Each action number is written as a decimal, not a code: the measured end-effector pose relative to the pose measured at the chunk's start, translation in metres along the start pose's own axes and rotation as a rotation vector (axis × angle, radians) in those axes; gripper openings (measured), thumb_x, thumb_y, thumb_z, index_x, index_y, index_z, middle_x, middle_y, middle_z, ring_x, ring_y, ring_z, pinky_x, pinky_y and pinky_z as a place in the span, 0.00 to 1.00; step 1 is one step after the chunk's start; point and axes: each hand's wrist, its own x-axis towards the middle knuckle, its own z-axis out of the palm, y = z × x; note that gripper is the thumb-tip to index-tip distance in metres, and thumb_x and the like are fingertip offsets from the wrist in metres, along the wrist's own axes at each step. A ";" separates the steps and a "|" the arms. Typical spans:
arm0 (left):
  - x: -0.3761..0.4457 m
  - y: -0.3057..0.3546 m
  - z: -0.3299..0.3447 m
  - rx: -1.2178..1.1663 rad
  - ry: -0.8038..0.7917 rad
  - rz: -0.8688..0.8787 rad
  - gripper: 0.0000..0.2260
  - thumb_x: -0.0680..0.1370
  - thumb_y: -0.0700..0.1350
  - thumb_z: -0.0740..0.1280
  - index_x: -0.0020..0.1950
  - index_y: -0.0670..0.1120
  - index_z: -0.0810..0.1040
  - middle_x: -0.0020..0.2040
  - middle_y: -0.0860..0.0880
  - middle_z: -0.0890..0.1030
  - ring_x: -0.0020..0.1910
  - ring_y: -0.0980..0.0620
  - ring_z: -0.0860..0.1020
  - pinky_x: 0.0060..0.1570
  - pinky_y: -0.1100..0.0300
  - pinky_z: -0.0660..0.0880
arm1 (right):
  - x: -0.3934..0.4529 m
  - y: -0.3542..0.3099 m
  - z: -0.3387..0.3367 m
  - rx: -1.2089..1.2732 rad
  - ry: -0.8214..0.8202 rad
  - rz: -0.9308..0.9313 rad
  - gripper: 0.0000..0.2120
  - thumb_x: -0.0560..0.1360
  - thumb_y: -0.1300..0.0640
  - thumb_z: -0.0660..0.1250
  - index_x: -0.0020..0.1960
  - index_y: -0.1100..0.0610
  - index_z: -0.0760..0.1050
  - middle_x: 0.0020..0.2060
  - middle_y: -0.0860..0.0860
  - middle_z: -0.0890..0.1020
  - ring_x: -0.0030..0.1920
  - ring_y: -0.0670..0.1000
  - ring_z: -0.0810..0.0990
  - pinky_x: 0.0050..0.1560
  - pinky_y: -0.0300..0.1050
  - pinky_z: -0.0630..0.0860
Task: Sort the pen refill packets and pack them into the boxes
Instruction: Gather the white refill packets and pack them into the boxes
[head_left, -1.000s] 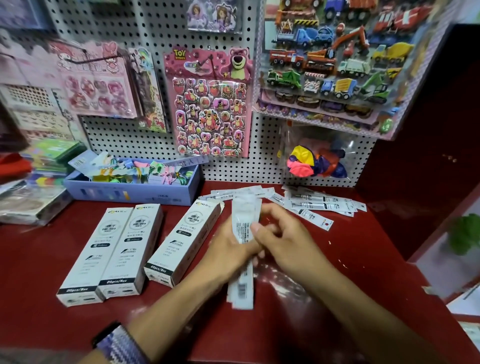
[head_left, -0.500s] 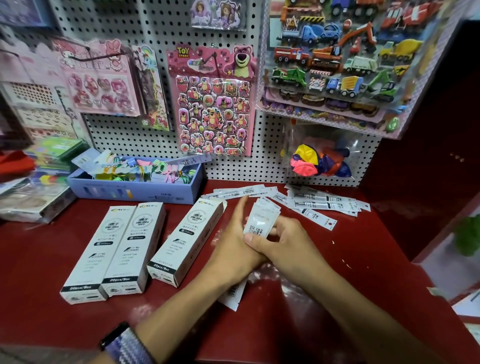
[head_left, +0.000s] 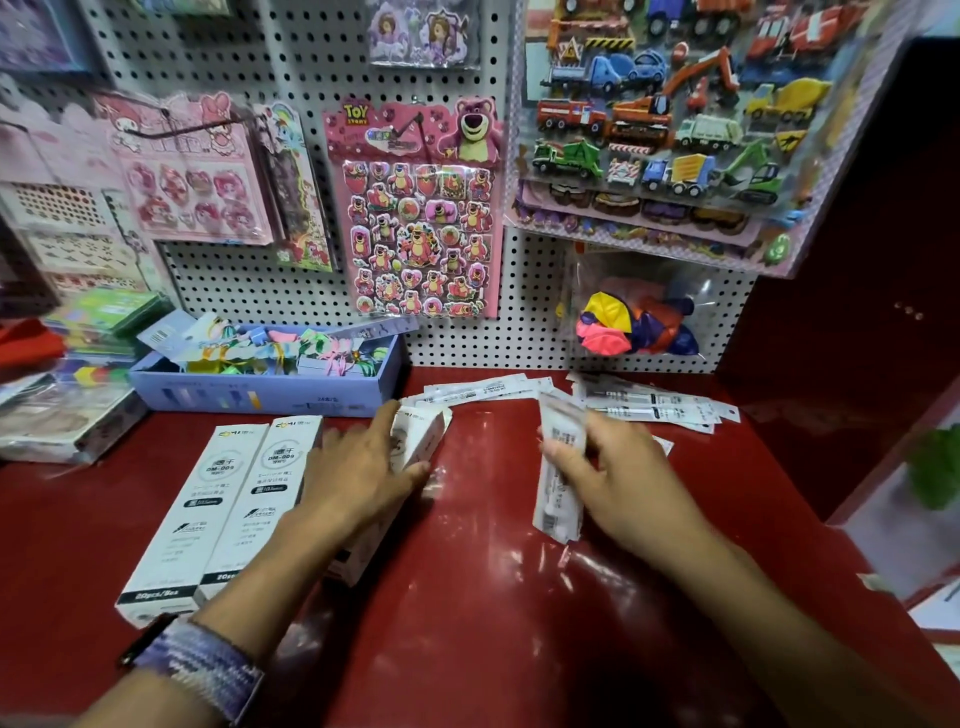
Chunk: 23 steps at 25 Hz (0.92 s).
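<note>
A: Where is the bundle of refill packets (head_left: 558, 467)?

B: In the right hand (head_left: 618, 478), standing nearly upright above the red counter (head_left: 467, 597). The fingers and thumb curl round its middle, so that grip is closed on the bundle; both ends stick out above and below the hand.

A: And the left hand (head_left: 358, 473)?

B: It lies over the third box (head_left: 421, 439), the one angled toward the loose packets. The fingers are fairly straight across the top of the box, with the thumb alongside its right edge. I cannot tell whether that grip actually clamps the box or only rests on it.

A: Are the hands apart?

B: Yes, with bare counter between them. The bundle is well to the right of the box.

A: Other boxes?

B: 2 white boxes (head_left: 218, 509) lie side by side, touching, just left of the left forearm.

A: More packets?

B: A loose spread of packets (head_left: 649, 405) lies at the back of the counter, just behind the right hand, below the pegboard (head_left: 524, 291). A blue tray (head_left: 260, 395) of coloured items sits behind the boxes.
</note>
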 end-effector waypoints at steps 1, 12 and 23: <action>-0.001 0.000 0.002 0.002 -0.041 0.012 0.31 0.74 0.62 0.62 0.75 0.58 0.56 0.66 0.44 0.76 0.62 0.38 0.74 0.57 0.48 0.73 | 0.000 0.000 0.005 -0.084 -0.020 -0.019 0.10 0.80 0.50 0.63 0.58 0.51 0.77 0.40 0.49 0.82 0.41 0.53 0.79 0.43 0.48 0.75; -0.035 0.046 -0.024 -0.481 0.428 0.480 0.39 0.69 0.45 0.74 0.74 0.61 0.60 0.52 0.53 0.64 0.43 0.55 0.68 0.46 0.66 0.65 | 0.012 -0.026 -0.064 1.193 0.495 0.317 0.06 0.81 0.61 0.62 0.47 0.59 0.76 0.36 0.51 0.86 0.38 0.49 0.86 0.34 0.44 0.82; -0.046 0.056 -0.031 -0.360 0.482 0.486 0.31 0.70 0.50 0.72 0.71 0.61 0.65 0.52 0.53 0.64 0.46 0.50 0.73 0.45 0.56 0.74 | 0.001 -0.060 -0.072 1.176 0.649 0.040 0.06 0.80 0.59 0.62 0.49 0.57 0.77 0.38 0.48 0.86 0.43 0.48 0.86 0.41 0.42 0.81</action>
